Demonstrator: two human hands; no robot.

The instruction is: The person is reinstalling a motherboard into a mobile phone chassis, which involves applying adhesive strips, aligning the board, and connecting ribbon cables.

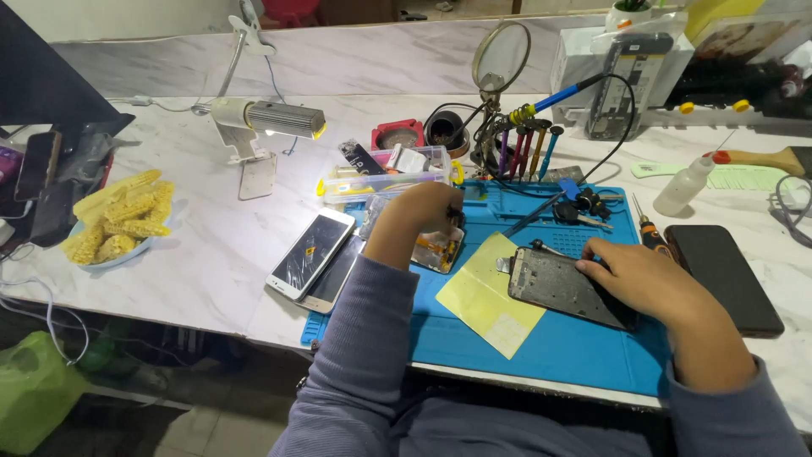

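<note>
— Over the blue mat (541,347), what are the two hands doing?

— Right hand (647,283) lies low and flat on the opened phone (567,288), palm down, fingers stretched leftward with the tips on the phone's upper right edge. The forearm runs back toward the lower right in a grey-blue sleeve. It presses or steadies rather than grips; the fingers are loosely extended, not curled round anything I can make out.

— And the left hand?

— Left hand (423,216) is raised further back, wrist bent, knuckles toward the camera, fingers folded downward over a small phone part (440,250) with orange and gold showing. The hand looks closed over its top edge, though the fingertips are hidden, so I cannot tell how firm the hold is.

— Where does the opened phone sit?

— Face down on the mat, tilted slightly, its left end overlapping a yellow sheet (486,300). Metal tweezers (550,248) lie just beside its upper edge.

— What else is on the bench (211,254)?

— Two phones (313,258) stacked left of the mat, a clear plastic box (385,179) behind the left hand, a lit lamp (271,118) pointing right, a rack of screwdrivers (524,144) under a magnifying glass (501,55), a dark phone (723,275) right of the mat, and a plate of corn cobs (114,220) at the far left.
</note>
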